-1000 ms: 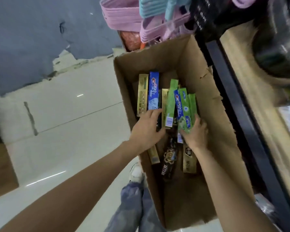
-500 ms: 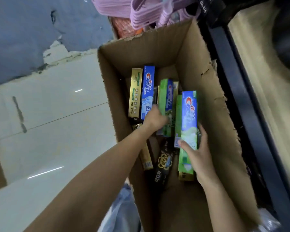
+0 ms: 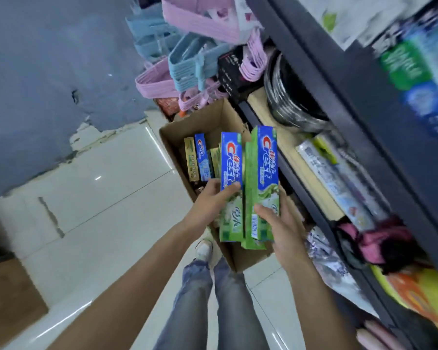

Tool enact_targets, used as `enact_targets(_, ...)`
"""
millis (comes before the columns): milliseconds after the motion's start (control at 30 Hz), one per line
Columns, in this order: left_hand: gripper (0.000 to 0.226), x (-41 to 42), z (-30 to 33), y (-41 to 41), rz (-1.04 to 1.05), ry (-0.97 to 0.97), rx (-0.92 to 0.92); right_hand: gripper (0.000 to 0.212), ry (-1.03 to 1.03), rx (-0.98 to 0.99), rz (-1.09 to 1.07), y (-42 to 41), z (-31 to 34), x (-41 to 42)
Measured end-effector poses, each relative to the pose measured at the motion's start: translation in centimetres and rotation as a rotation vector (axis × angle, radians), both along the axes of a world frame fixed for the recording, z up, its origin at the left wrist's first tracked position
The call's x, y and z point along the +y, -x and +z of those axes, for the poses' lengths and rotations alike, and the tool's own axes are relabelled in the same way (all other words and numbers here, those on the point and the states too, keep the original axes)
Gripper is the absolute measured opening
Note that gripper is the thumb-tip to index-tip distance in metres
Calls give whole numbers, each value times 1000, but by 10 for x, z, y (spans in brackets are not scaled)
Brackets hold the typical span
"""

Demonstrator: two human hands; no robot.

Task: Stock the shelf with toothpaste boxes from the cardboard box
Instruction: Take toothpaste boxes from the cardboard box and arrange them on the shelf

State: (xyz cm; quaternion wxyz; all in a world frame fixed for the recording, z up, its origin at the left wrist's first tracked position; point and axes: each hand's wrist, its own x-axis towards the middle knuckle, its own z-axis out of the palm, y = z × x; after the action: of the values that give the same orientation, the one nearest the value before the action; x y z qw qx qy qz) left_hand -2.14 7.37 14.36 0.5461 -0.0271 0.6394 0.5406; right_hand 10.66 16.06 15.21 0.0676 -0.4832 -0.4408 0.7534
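Note:
The open cardboard box point(image 3: 180, 137) stands on the floor against the shelf. Inside it lie a gold toothpaste box point(image 3: 190, 160) and a blue toothpaste box point(image 3: 202, 160), side by side. Above the carton I hold two green-and-blue Crest toothpaste boxes upright. My left hand point(image 3: 210, 203) grips the left Crest box point(image 3: 231, 173) near its middle. My right hand point(image 3: 281, 228) grips the lower end of the right Crest box point(image 3: 262, 178). The two boxes touch side by side. The dark shelf point(image 3: 339, 102) rises at the right, with blurred toothpaste boxes point(image 3: 420, 79) on an upper level.
Pink and blue hangers point(image 3: 187, 61) hang in bundles beyond the carton. A black coiled item point(image 3: 291, 102) and packaged goods point(image 3: 334, 178) fill the lower shelf levels. My legs and a white shoe point(image 3: 204, 248) stand on pale floor tiles point(image 3: 99, 198) left of the carton.
Both hands have lifted out of the carton, each with a Crest box. The view has swung up and right, so the shelf shows more.

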Motion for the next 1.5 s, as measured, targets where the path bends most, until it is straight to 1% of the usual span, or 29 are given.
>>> enact_targets(67,33,-5,30,-11,-64,-57,72,51,-49,-10,-12,-5,34,-12)
enact_targets(167,53,-16,70,-18,-125,-95,129,30,-56,37,-123,-18,75,-28)
enact_targets(267,60,-24,95,-23,-160,-99,130,26,-63,93,-153,-33,106,-41)
enact_targets(367,55,-26,109,-35,-184,-108,126,24,-127,65,-154,-52,124,-45)
enact_targets(500,29,-17,127,-65,-197,-114,94,23,-306,5,-234,-100,142,-39)
enact_targets(567,28,-8,133,-83,-221,-107,107,23,-351,-18,-267,-131,147,-34)
enact_targets(667,35,12,142,-115,-253,-118,149,21,-368,-57,-333,-186,148,-25)
enact_targets(733,27,28,148,-141,-278,-135,162,25,-370,-99,-383,-225,145,-16)
enact_targets(800,23,47,152,-169,-277,-136,178,29,-443,-183,-405,-268,143,-2)
enact_targets(867,30,64,154,-198,-295,-137,184,28,-598,-293,-397,-312,144,17)
enact_targets(900,33,72,157,-214,-305,-146,184,28,-713,-371,-370,-335,145,30)
enact_targets(1000,33,95,162,-260,-262,-181,161,38,-1154,-753,-227,-394,147,76)
enact_targets(1033,32,101,162,-274,-248,-184,149,42,-1260,-854,-193,-409,147,93)
enact_targets(1067,34,107,162,-288,-241,-187,136,44,-1339,-910,-170,-423,145,110)
enact_targets(1133,41,117,161,-310,-234,-193,128,43,-1504,-948,-115,-445,141,146)
enact_targets(1167,42,121,160,-320,-225,-188,138,39,-1592,-969,-78,-453,138,163)
enact_targets(1233,38,127,159,-336,-209,-186,151,31,-1728,-1043,-13,-464,130,195)
enact_targets(1267,34,130,159,-343,-205,-189,149,31,-1739,-1080,12,-468,126,208)
enact_targets(1300,32,133,161,-350,-210,-195,149,35,-1701,-1109,26,-470,124,217)
enact_targets(1400,39,141,162,-361,-217,-185,162,61,-1456,-1140,35,-472,120,231)
enact_targets(1433,42,144,162,-363,-223,-182,167,63,-1411,-1135,21,-472,121,228)
enact_targets(1467,46,146,163,-365,-232,-182,174,61,-1414,-1118,-21,-471,122,221)
enact_targets(1500,49,148,164,-366,-242,-184,176,55,-1436,-1056,-86,-468,124,210)
